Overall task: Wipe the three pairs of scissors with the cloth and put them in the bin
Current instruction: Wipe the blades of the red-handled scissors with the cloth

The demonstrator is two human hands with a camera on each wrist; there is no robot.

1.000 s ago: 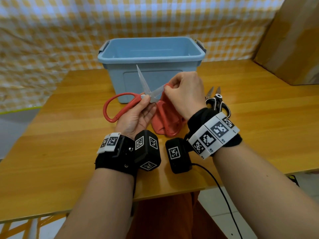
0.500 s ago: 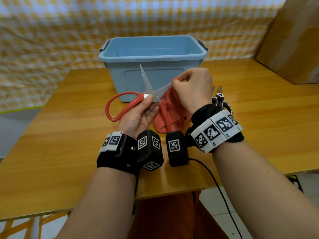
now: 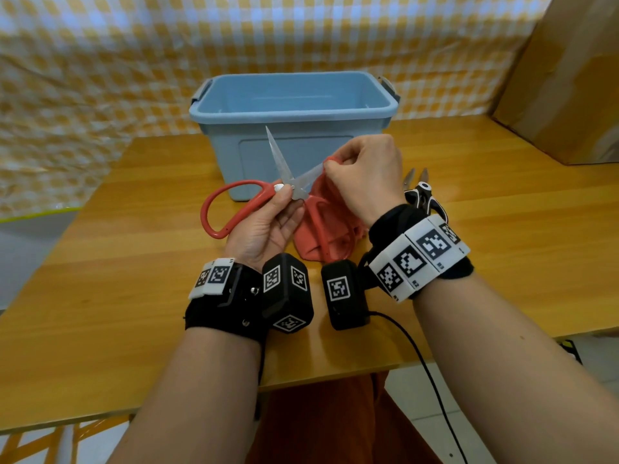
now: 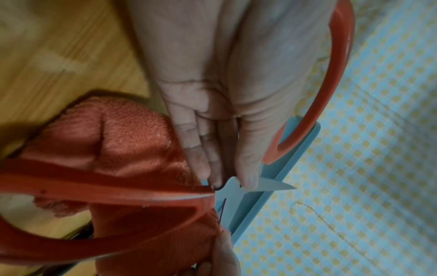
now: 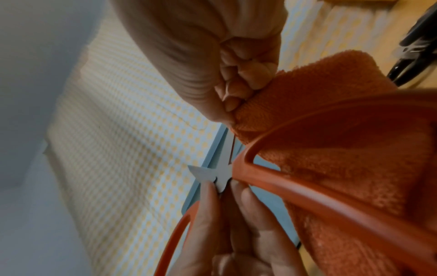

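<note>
The red scissors are held up over the table, just in front of the bin, blades spread wide: one blade points to 12 o'clock, the other slants toward 2 o'clock into the cloth. The left hand pinches them at the pivot between thumb and fingers, while the right hand has its fingers curled tight, pinching the cloth round the slanted blade. Over the last second that cloth-wrapped pinch has travelled from near the pivot out toward the blade's tip, and more bare steel now shows between the hands; I judge this to be one wiping stroke on the first pair nearing its end, with the upright blade perhaps yet to do and nothing visible in the bin. The head view alone gives the layout: black scissors lie on the table at 3 o'clock of the right hand, partly hidden by the wrist, and a cardboard box stands at the far right; a third pair is not in sight. The left wrist view shows what the head view hides, the thumb pressed flat on the blade root beside the pivot and a red handle loop crossing under the cloth. The right wrist view shows the cloth bunched in the curled fingers and the blade running up into it.
</note>
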